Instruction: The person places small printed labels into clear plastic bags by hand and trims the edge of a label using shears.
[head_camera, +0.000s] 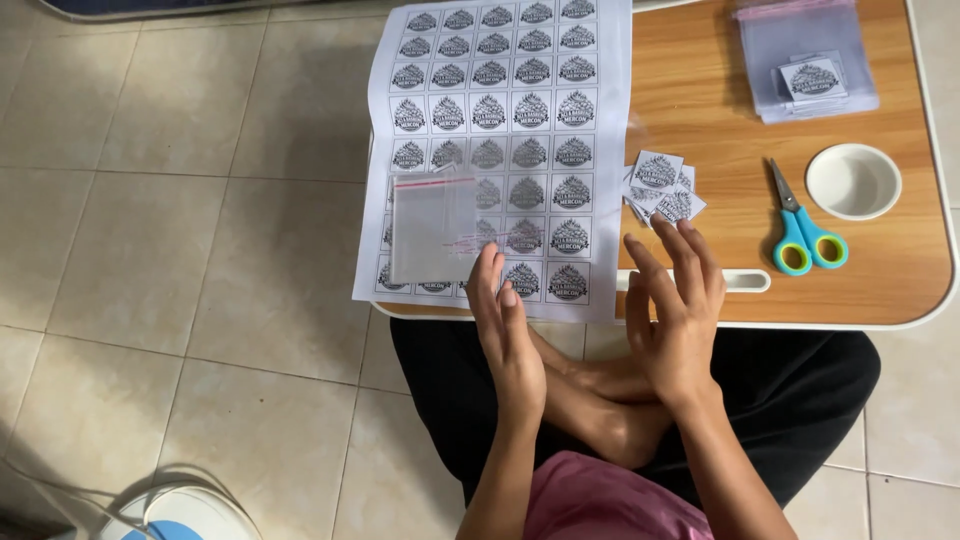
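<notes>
My left hand (503, 325) hovers at the near edge of a printed sheet of square black-and-white labels (505, 120), fingers apart, holding nothing. Its fingertips reach toward a small clear zip bag (430, 228) lying on the sheet's lower left. My right hand (675, 305) is also spread and empty, just below a little pile of cut-out labels (660, 188) on the low wooden table (700, 110). The two hands are close together with palms facing each other.
Blue-handled scissors (798, 228) and a small white bowl (853, 181) lie on the table's right. A stack of clear zip bags holding labels (805, 55) sits at the far right. My crossed legs are under the table; tiled floor lies to the left.
</notes>
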